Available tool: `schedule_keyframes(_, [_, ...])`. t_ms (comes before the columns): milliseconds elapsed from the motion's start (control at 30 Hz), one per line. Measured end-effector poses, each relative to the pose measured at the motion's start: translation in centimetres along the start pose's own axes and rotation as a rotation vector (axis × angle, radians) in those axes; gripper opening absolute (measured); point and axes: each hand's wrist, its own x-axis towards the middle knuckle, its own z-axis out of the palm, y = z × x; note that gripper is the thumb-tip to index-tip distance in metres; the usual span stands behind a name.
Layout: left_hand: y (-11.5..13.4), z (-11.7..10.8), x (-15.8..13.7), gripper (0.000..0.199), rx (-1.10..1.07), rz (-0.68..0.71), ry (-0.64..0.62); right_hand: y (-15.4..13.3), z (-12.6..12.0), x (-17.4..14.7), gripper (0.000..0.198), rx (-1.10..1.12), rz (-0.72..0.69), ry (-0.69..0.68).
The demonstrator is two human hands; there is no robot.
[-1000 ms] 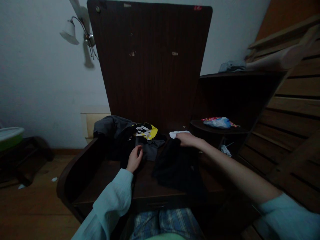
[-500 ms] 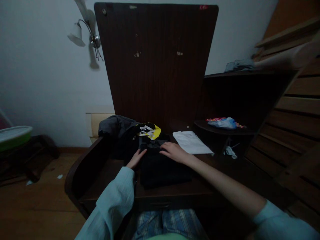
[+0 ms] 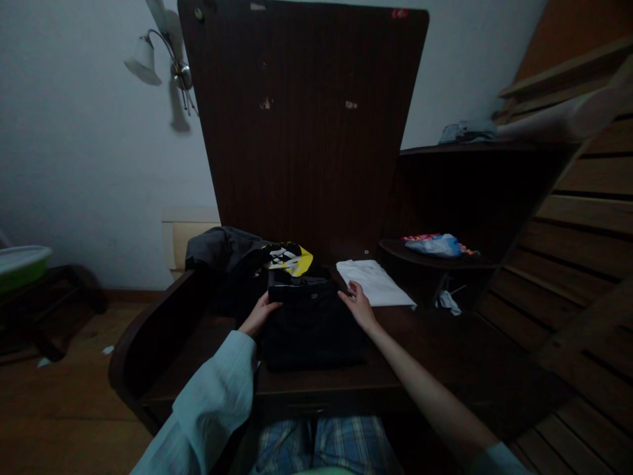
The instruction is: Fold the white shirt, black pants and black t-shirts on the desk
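Nearest, plaid shorts (image 3: 349, 443) below the desk (image 3: 395, 336) edge; on desk, ctr, folded blk cloth (image 3: 316, 333) btwn both hands; L hand (image 3: 257, 316) at its left edge, thumb on top, other fingers partly hidden, so can't tell if it's gripping; R hand (image 3: 361, 309) at its far right corner, fingers bent, firm hold or not can't tell; just beyond on right, flat white sheet (image 3: 378, 284); far left, dk gray clothes (image 3: 222, 247) w/ yellow-&-blk print (image 3: 302, 262); far right, bluish bag (image 3: 438, 246) on shelf (image 3: 445, 262); behind, tall brown board (image 3: 306, 145), wall lamp (image 3: 143, 61) to its left.
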Motion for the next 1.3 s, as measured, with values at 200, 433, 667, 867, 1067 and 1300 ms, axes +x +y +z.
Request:
schedule_keyframes(200, [-0.3,-0.2,1.0,0.031,0.039,-0.009,0.052,0.6,-0.9,0.7,0.063,0.278,0.224,-0.237])
schedule_keyframes(433, [0.6,-0.3,1.2,0.03,0.336,0.228,0.349,-0.5,-1.2,0.7,0.041,0.063,-0.009,0.067])
schedule_keyframes(667, [1.8,-2.3,-7.1,0.022,0.854,0.269,0.187,-2.2,-4.9,-4.8,0.031,-0.339,-0.117,-0.196])
schedule_keyframes(867, [0.6,-1.8,-9.7,0.028,0.902,0.194,0.075,-2.0,-5.8,-8.9,0.031,-0.342,-0.131,-0.346])
schedule_keyframes(1067, [0.1,-1.4,-8.8,0.021,0.729,0.346,0.154,-2.2,-5.2,-8.6,0.022,-0.145,-0.054,-0.338])
schedule_keyframes(1300, [-0.2,-1.1,-9.0,0.018,0.59,0.23,0.03,-1.3,-5.1,-8.3,0.02,-0.038,0.02,-0.321])
